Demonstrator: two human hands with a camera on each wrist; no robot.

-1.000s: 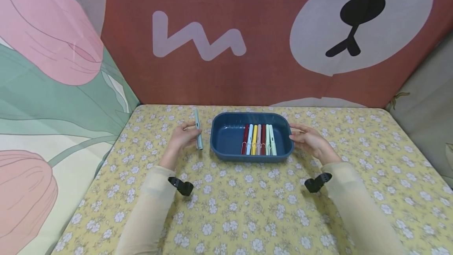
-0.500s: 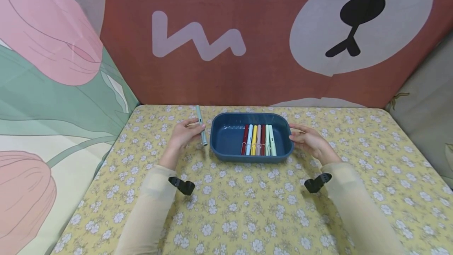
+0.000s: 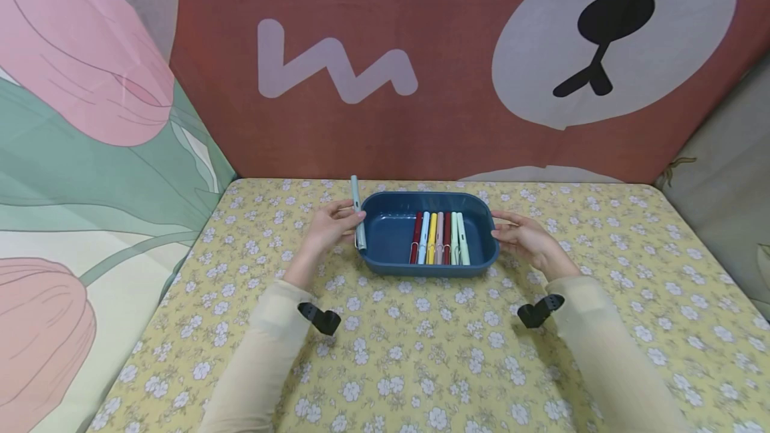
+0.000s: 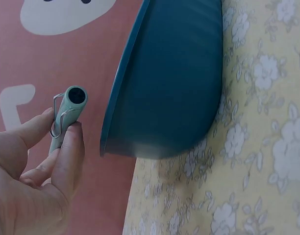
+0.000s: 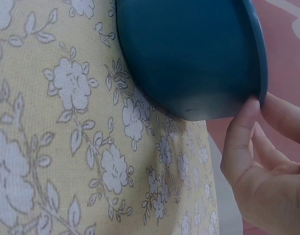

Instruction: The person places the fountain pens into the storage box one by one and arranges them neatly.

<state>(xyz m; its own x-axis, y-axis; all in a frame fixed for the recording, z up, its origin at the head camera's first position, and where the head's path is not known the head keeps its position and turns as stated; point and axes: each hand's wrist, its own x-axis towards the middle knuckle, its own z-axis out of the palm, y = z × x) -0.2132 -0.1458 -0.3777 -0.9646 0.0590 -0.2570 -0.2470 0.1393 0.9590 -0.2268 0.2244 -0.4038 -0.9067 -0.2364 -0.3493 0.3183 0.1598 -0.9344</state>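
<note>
My left hand [image 3: 329, 226] pinches a pale blue-green pen [image 3: 357, 209] between thumb and fingers. The pen has a wire clip and tilts over the left rim of a dark blue box [image 3: 385, 268]. From the left wrist, the pen's round end [image 4: 77, 96] shows a dark hollow and stands apart from the box wall [image 4: 164, 83]. At the opposite end, my right hand [image 3: 526, 240] holds the box's rim, thumb and fingertips right at the edge in the right wrist view. Inside the box, several pens [image 3: 440, 239] in red, blue, yellow, pink and green lie side by side, toward the right.
The box stands on a table [image 3: 385, 353] covered with a yellow flowered cloth. Behind it rises a red-brown cloth backdrop [image 3: 361, 139] with a cartoon face. A flower-printed curtain [image 3: 138, 199] hangs on the left. Black wrist cameras [image 3: 321, 318] sit on both sleeves.
My left hand has carried the pen rightward, from beside the box to over its left rim. The right hand and the pens in the box have stayed in place.
</note>
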